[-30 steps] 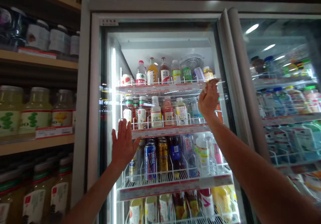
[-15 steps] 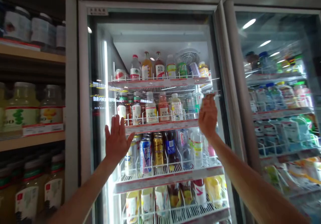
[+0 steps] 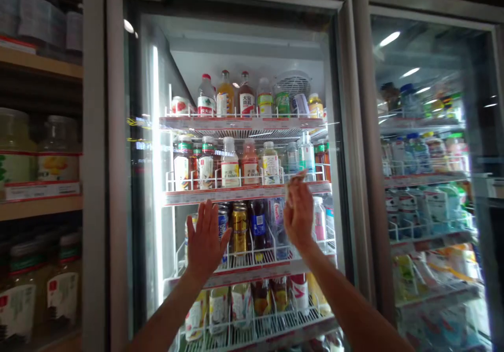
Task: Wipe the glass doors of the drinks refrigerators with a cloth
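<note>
My left hand (image 3: pixel 205 236) is spread flat, fingers pointing up, at the glass door (image 3: pixel 252 31) of a lit drinks cooler. Whether the palm touches the glass I cannot tell. To its right, a little higher, my right hand (image 3: pixel 300 213) has its fingers curled together near the glass. Something small and pale seems to show at its fingertips, but blur hides what it is. Beyond the left hand are a gold can (image 3: pixel 240 228) and a dark bottle with a blue label (image 3: pixel 259 227). A clear bottle with a pink cap area (image 3: pixel 318 219) stands behind the right hand.
Wire-fronted shelves (image 3: pixel 248 192) hold rows of bottles and cans behind the glass. A grey vertical handle (image 3: pixel 356 147) runs down the door's right side. A second cooler door (image 3: pixel 425 68) stands to the right, and a wooden shelf (image 3: pixel 39 207) with jars to the left.
My right hand has moved left and down across the door, closer to my left hand. My left hand sits slightly lower and further right. The camera view has shifted a little.
</note>
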Available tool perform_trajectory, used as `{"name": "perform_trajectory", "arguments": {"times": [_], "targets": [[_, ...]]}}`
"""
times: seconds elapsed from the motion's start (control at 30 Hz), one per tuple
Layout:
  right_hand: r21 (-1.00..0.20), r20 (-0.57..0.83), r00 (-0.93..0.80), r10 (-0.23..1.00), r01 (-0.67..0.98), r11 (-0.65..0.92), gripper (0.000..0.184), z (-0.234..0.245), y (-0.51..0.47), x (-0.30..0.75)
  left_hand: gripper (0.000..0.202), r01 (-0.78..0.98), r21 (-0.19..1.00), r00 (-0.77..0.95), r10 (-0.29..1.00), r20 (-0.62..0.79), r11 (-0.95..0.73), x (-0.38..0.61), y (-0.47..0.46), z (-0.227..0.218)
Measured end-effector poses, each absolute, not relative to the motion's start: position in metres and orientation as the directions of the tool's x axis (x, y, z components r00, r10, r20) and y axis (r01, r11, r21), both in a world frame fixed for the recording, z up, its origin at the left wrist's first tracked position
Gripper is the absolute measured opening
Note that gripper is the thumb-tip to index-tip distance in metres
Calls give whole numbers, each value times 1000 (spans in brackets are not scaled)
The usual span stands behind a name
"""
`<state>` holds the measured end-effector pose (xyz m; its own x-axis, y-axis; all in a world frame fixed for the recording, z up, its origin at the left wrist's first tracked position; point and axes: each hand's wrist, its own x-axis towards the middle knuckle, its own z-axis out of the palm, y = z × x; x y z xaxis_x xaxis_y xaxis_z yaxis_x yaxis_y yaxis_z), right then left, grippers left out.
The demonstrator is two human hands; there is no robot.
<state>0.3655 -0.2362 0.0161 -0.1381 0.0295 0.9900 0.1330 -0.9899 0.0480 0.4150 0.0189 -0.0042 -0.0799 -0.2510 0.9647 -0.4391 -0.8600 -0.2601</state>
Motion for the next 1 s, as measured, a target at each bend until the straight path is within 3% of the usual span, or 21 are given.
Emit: {"name": "perform_trajectory", "arguments": {"times": [0.07, 0.1, 0.17, 0.23, 0.3, 0.37, 0.47, 0.53, 0.6, 0.67, 0.73, 0.77, 0.87, 0.9, 0.93, 1.0], "targets": [[307, 951, -21, 308, 176, -935, 56, 7, -227, 362, 70, -439, -263, -92, -248, 964, -859, 418, 18, -4], [366, 929, -6, 371, 175, -914, 55, 4, -233, 358, 71, -439, -263, -93, -248, 964, -859, 419, 18, -5], [291, 956, -74, 284, 119, -949, 53, 0, -265, 349, 71, -440, -258, -92, -243, 966, -860, 419, 17, -5], [1, 969, -249, -8, 38, -999, 53, 0, -299, 344, 70, -435, -250, -85, -237, 968, -865, 418, 16, -6], [-140, 936, -321, -147, 45, -989, 53, 0, -307, 347, 70, -428, -249, -85, -236, 968, -869, 417, 16, -6], [-86, 953, -282, -108, 92, -992, 54, -4, -284, 354, 70, -425, -246, -78, -235, 969, -871, 417, 16, -6], [207, 977, -100, 191, 185, -961, 57, -16, -239, 359, 70, -432, -246, -77, -236, 969, -868, 416, 16, -6], [300, 954, -44, 297, 201, -932, 57, -22, -236, 356, 69, -435, -244, -80, -233, 969, -867, 416, 16, -6], [191, 977, -117, 176, 135, -972, 55, -24, -254, 351, 69, -432, -241, -76, -232, 970, -869, 416, 16, -6], [-36, 968, -244, -52, 71, -997, 54, -23, -270, 350, 69, -428, -240, -72, -232, 970, -871, 416, 16, -7], [-122, 949, -285, -138, 74, -990, 55, -25, -263, 353, 70, -427, -240, -73, -231, 970, -872, 416, 16, -6], [-73, 962, -254, -95, 93, -993, 56, -28, -252, 356, 70, -427, -241, -76, -231, 970, -871, 416, 16, -6], [231, 973, -60, 224, 169, -958, 58, -41, -217, 358, 71, -430, -236, -75, -226, 971, -872, 415, 16, -6], [283, 958, -15, 285, 183, -941, 58, -45, -215, 357, 71, -430, -236, -75, -226, 971, -872, 415, 16, -6], [285, 957, -4, 289, 174, -943, 57, -46, -219, 355, 70, -430, -236, -75, -226, 971, -871, 415, 16, -6], [144, 987, -92, 134, 108, -984, 56, -45, -241, 351, 70, -431, -233, -67, -227, 972, -872, 415, 16, -8]]}}
